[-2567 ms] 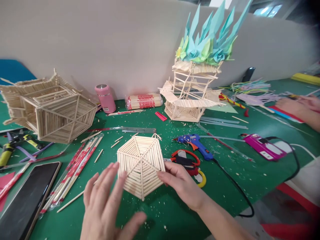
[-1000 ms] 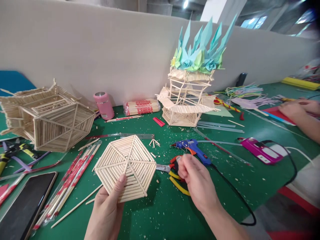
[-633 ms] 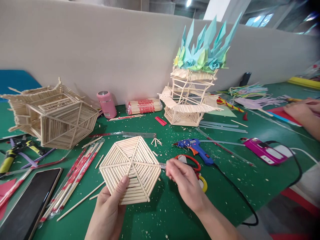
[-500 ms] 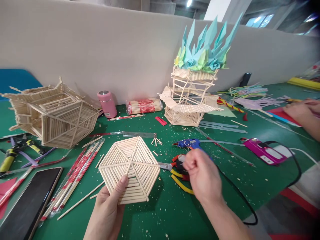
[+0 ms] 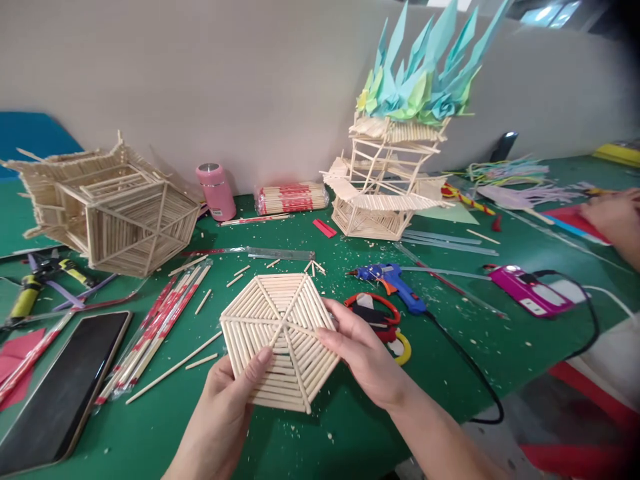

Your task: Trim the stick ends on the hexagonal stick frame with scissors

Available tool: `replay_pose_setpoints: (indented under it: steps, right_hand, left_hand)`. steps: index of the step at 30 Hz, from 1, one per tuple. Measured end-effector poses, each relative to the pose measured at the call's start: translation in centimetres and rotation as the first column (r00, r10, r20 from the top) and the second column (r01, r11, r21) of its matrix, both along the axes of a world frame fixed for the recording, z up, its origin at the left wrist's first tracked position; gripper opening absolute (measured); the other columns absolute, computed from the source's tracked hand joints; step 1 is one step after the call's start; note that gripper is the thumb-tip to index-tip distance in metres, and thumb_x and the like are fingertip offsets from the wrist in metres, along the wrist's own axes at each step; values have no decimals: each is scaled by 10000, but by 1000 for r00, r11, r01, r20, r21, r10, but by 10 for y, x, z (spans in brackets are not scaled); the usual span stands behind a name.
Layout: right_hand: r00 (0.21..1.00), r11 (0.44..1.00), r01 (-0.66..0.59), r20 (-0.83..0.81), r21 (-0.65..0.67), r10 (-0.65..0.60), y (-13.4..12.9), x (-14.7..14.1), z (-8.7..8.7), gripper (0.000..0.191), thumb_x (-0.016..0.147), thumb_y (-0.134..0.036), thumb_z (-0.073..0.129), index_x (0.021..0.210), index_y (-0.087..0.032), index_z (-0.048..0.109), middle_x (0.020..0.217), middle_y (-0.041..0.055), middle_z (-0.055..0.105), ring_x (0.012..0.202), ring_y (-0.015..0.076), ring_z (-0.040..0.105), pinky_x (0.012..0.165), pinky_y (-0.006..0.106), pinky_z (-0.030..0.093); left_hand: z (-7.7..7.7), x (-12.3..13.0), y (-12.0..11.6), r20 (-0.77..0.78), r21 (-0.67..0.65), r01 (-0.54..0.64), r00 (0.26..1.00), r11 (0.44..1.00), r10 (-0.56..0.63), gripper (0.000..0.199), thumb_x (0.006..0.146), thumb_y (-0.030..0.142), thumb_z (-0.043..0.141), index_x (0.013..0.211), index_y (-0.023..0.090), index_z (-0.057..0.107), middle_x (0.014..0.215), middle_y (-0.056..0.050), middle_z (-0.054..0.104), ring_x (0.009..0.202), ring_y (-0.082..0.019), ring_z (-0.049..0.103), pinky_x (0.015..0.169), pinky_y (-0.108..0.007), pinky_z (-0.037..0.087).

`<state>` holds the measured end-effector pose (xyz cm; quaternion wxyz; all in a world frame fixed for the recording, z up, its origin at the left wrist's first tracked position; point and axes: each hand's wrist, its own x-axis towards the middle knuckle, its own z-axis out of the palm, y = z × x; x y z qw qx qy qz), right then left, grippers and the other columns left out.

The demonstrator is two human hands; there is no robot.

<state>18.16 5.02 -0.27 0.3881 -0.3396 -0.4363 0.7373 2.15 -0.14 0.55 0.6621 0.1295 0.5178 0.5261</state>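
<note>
A flat hexagonal panel of thin wooden sticks (image 5: 273, 300) is held between both hands above the green table. My left hand (image 5: 230, 393) grips its lower left edge, thumb on top and fingers hidden beneath. On the right side, my right hand (image 5: 365, 353) pinches the edge with the thumb lying over the sticks. Just behind that hand lie scissors with red handles (image 5: 377, 303) and a yellow-handled tool (image 5: 404, 348), partly covered. A blue hot glue gun (image 5: 390, 279) rests beyond them. Short cut stick pieces (image 5: 203, 301) are scattered left of the panel.
A stick lantern-like frame (image 5: 145, 227) lies on its side at left; a stick tower (image 5: 380, 200) with blue paper leaves stands behind. A pink bottle (image 5: 216, 193), phone (image 5: 65, 393), bagged sticks (image 5: 293, 199) and magenta device (image 5: 525, 290) surround the workspace. Another person's hand (image 5: 613, 217) is at right.
My right hand has moved left from over the scissors, opened from a fist and taken hold of the panel's right edge. The panel has shifted slightly right and turned; the camera view has tilted down.
</note>
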Motion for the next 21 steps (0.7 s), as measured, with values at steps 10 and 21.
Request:
replay_pose_setpoints:
  steps: [10,21]
  right_hand:
    - [996,997,80,51,-10,-79,-5,14,-6,390,806,-279,603,1188,-235,538,1072,48,669,967,213,610,835,348,456]
    - [996,997,75,48,-36,-73,-7,22,-10,402,814,-279,601,1209,-246,538,1051,42,678,961,211,612,847,356,449]
  left_hand:
    - [-7,-36,7,-140,122,8,990,992,9,332,799,466,569,761,156,681,731,-34,696,632,-157,578,620,-243,451]
    - [-2,-60,20,-378,292,-120,897,949,229,392,661,434,706,496,193,445,515,61,392,496,-98,386,476,-205,340]
